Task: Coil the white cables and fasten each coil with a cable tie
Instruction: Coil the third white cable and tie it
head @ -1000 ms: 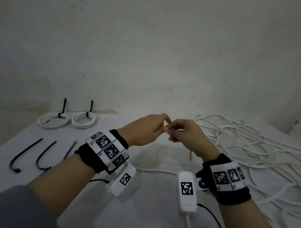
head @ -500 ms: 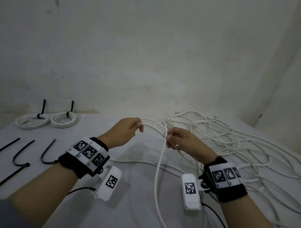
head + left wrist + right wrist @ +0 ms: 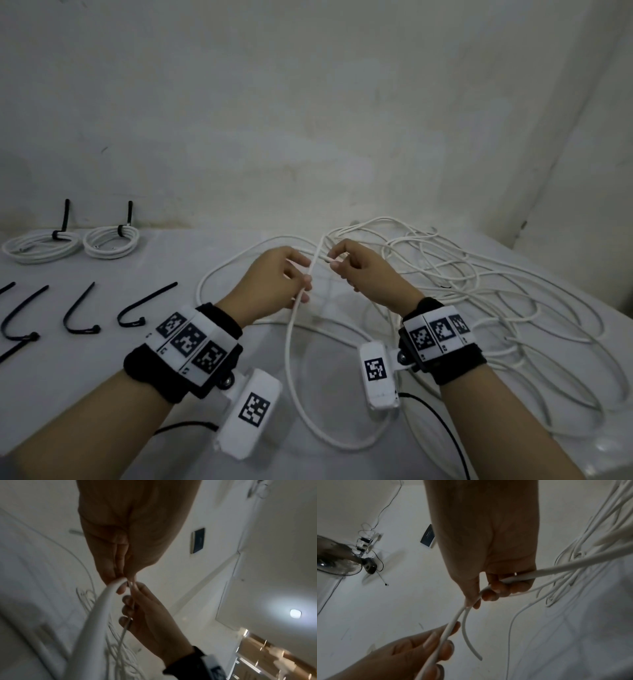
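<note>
While both hands sit at frame centre, left hand (image 3: 274,277) pinches the white cable (image 3: 291,342) looping down toward the lower frame; right hand (image 3: 363,270) curls round the same strand. Loose tangle (image 3: 479,291) right, tied coils (image 3: 75,240) upper left.

Stained pale wall (image 3: 308,120), white table (image 3: 85,394), perhaps a ceiling light (image 3: 295,613)

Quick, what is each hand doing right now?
Left hand: pinching the white cable.
Right hand: fingers curled round the same cable.
</note>
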